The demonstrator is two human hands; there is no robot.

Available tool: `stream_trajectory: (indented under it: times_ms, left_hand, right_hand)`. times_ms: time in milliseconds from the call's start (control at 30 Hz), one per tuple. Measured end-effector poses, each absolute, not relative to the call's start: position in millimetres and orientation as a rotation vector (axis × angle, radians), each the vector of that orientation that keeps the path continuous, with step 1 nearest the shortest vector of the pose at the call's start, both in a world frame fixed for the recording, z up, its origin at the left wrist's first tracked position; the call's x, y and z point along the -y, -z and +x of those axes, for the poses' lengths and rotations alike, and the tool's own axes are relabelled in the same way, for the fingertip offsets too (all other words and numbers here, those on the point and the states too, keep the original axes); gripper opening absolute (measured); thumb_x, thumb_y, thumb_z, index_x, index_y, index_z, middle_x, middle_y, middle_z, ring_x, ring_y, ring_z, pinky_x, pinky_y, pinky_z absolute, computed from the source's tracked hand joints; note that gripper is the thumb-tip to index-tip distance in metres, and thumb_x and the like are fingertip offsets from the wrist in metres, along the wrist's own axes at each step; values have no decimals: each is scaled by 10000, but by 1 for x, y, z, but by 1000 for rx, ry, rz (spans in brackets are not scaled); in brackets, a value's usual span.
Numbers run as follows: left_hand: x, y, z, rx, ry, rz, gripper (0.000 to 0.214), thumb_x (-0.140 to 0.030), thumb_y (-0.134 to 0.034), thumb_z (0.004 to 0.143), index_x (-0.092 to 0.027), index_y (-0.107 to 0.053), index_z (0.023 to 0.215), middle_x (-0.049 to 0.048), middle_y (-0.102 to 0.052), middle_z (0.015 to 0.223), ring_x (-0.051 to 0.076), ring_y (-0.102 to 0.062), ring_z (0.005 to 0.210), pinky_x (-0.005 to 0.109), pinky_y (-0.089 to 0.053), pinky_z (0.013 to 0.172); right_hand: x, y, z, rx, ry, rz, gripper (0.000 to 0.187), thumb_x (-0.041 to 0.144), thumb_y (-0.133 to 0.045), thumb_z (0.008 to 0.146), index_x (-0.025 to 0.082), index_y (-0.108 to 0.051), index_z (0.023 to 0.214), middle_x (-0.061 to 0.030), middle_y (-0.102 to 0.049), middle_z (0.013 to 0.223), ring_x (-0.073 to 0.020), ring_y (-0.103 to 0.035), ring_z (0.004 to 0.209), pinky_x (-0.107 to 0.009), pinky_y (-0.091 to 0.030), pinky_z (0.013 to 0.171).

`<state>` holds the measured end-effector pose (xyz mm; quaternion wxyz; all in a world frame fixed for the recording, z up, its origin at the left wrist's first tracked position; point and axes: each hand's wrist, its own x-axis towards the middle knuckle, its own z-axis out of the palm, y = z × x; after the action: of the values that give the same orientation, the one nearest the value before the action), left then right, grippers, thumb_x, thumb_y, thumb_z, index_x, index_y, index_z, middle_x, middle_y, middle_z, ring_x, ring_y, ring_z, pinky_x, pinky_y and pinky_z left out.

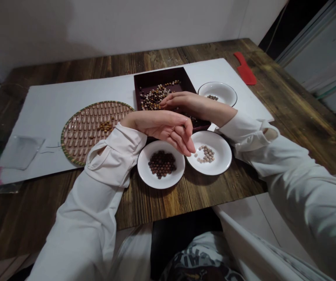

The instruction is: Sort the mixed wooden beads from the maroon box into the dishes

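Observation:
My left hand (168, 127) hangs with curled fingers, pressed together, over the inner edge of a white plate (225, 158) of pale beads (207, 154). One pale bead (195, 155) shows right at its fingertips; whatever lies inside the fingers is hidden. Behind it, my right hand (187, 103) reaches over a dark red square tray (187, 78) with its fingers stretched out. Those fingertips are at the mixed brown, yellow and pale beads (153, 97) in the tray; the thumb is hidden. Under my left wrist stands a white plate (144, 173) of dark red-brown beads (162, 164).
A round woven tray (77, 128) holds yellow-brown beads (106, 127) on the left. Behind my right wrist stands another white dish (229, 93) with a few greyish beads. A white board (48, 105), a clear plastic bag (23, 152) and a red comb-shaped tool (245, 72) lie on the wooden table (296, 128).

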<state>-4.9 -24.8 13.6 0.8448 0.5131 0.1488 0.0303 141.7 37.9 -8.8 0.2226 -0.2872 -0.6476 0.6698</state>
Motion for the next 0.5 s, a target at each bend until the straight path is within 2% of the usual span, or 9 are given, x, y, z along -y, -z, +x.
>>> stream_trajectory:
  times_ms: [200, 333, 500]
  left_hand:
    - [24, -12, -6, -288, -66, 1065, 251, -396, -494, 891, -157, -570, 902, 98, -700, 1010, 182, -640, 971, 352, -458, 919]
    - [24, -13, -6, -298, -65, 1063, 269, -409, -502, 883, -150, -573, 902, 100, -702, 990, 192, -644, 966, 348, -465, 908]
    - [25, -13, -6, -305, -69, 1074, 269, -402, -498, 884, -146, -577, 904, 103, -697, 997, 199, -643, 971, 366, -453, 929]
  right_hand:
    - [-33, 13, 138, 2193, -1504, -755, 70, 158, -560, 753, 171, -624, 779, -26, -664, 845, -172, -581, 907, -290, -458, 814]
    - [-33, 23, 139, 2428, -1266, -604, 86, 161, -607, 714, 175, -633, 795, -29, -653, 920, -183, -561, 965, -307, -427, 885]
    - [-41, 33, 139, 2462, -1342, -546, 52, 200, -600, 744, 207, -628, 787, -29, -634, 1000, -176, -534, 1025, -296, -393, 961]
